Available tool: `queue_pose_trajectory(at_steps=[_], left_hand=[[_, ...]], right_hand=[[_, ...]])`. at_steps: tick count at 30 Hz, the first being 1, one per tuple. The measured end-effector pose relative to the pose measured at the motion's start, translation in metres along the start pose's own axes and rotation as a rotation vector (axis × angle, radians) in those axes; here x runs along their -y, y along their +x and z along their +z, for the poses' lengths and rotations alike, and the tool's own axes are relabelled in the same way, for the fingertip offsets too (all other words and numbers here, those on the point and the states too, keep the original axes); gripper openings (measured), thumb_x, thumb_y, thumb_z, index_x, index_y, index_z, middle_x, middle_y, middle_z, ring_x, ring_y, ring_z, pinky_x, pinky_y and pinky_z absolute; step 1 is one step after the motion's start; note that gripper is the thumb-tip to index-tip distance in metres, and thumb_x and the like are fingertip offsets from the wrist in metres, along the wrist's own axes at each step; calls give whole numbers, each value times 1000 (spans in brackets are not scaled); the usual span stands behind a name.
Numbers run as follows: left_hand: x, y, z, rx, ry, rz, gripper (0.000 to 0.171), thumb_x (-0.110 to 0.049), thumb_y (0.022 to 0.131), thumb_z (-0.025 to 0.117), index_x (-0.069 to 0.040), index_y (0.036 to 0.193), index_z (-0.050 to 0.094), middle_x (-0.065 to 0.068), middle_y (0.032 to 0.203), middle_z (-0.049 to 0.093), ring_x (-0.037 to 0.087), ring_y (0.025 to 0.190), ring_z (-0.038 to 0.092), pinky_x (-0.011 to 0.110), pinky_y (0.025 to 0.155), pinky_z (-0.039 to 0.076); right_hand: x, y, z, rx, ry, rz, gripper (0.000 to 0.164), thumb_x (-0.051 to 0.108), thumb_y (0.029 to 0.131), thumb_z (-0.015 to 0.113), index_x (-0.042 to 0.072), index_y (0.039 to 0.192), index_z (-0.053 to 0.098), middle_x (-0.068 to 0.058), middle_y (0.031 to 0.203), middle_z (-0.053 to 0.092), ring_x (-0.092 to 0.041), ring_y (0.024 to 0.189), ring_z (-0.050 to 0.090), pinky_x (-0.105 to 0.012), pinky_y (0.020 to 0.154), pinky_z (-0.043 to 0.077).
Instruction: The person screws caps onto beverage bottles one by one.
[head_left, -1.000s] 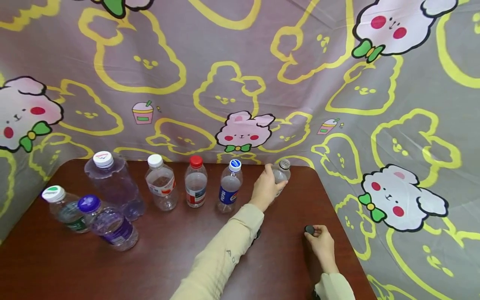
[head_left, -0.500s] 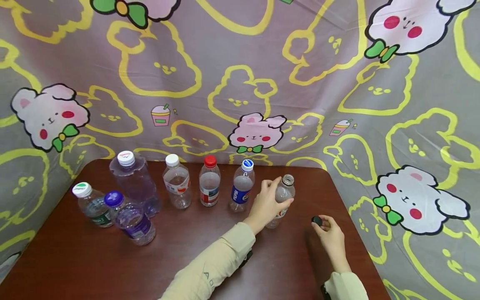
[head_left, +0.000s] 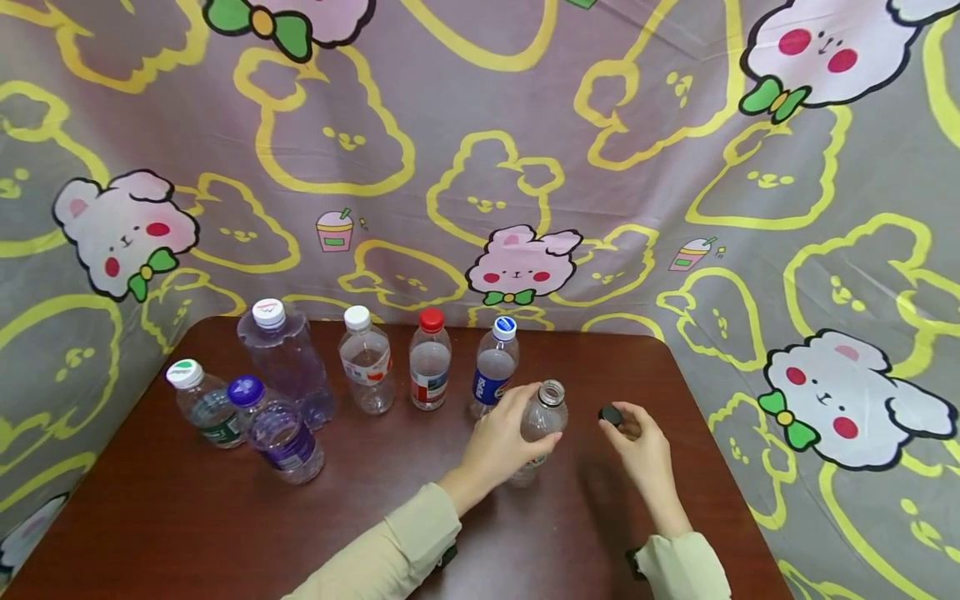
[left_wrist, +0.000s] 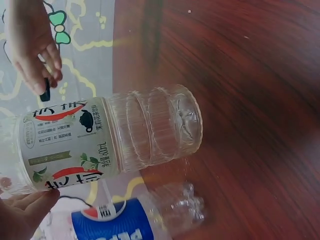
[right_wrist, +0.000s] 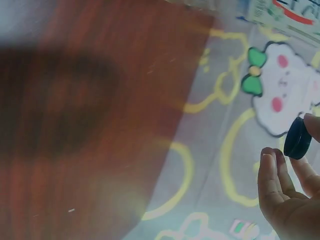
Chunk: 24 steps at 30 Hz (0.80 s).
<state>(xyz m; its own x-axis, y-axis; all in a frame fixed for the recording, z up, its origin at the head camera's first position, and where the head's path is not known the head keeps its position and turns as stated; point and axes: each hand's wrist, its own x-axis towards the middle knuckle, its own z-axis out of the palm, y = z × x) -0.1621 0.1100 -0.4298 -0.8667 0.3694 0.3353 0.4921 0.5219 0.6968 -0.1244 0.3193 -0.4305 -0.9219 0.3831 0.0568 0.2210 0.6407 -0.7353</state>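
Note:
My left hand (head_left: pixel 501 446) grips a clear, uncapped plastic bottle (head_left: pixel 542 421) around its upper body, its open neck pointing up. In the left wrist view the bottle (left_wrist: pixel 145 132) shows a pale label with red arcs, dark characters and a teapot picture. To its right, my right hand (head_left: pixel 643 450) pinches a small black bottle cap (head_left: pixel 611 415) between thumb and fingers. The right wrist view shows the cap (right_wrist: pixel 298 139) held on edge, with other fingers extended below it. A gap separates cap and bottle neck.
Left of the held bottle stand a Pepsi bottle (head_left: pixel 495 367), a red-capped bottle (head_left: pixel 430 362) and a white-capped bottle (head_left: pixel 367 362). Farther left are a large bottle (head_left: pixel 288 358), a purple-capped bottle (head_left: pixel 283 437) and a green-labelled bottle (head_left: pixel 210 408). A patterned cloth (head_left: pixel 420 100) hangs behind the brown table (head_left: pixel 360 517).
My left hand has brought the uncapped bottle nearer to me, and lately leftward. My right hand has raised the black cap toward it. The head view has shifted left.

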Motion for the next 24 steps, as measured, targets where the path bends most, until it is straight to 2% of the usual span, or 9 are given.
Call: queue_pose_trajectory(at_steps=[3, 9, 17, 20, 24], left_hand=[[4, -7, -8, -19, -5, -17, 64, -41, 80, 73, -17, 135, 50, 4, 130, 58, 22, 115, 62, 44, 89, 53], [15, -19, -25, -76, 12, -50, 65, -41, 79, 74, -17, 134, 51, 5, 127, 59, 24, 109, 65, 44, 85, 54], [35, -32, -41, -175, 37, -71, 63, -36, 76, 78, -12, 129, 54, 7, 121, 62, 25, 104, 66, 44, 84, 54], [43, -35, -44, -189, 41, -73, 63, -35, 76, 78, -13, 130, 54, 7, 121, 62, 25, 103, 66, 44, 84, 54], [47, -38, -47, -194, 40, -80, 63, -34, 76, 78, -12, 130, 54, 10, 124, 61, 27, 105, 66, 45, 86, 54]], right_hand=[[13, -1, 1, 2, 22, -29, 38, 17, 89, 67, 5, 124, 59, -19, 116, 64, -31, 102, 65, -11, 72, 46], [38, -3, 4, 51, 46, -87, 40, 18, 90, 66, 7, 128, 58, -18, 119, 60, -33, 104, 66, -26, 79, 53], [71, -4, 15, 69, 89, -192, 40, 16, 87, 69, 7, 125, 61, -13, 112, 64, -27, 96, 67, -17, 76, 50], [82, -5, 22, 77, 125, -236, 39, 14, 86, 71, 6, 123, 63, -13, 111, 65, -26, 97, 66, -27, 80, 54], [98, -8, 32, 93, 125, -304, 36, 14, 85, 71, 7, 119, 65, -11, 109, 66, -23, 101, 63, -41, 85, 52]])
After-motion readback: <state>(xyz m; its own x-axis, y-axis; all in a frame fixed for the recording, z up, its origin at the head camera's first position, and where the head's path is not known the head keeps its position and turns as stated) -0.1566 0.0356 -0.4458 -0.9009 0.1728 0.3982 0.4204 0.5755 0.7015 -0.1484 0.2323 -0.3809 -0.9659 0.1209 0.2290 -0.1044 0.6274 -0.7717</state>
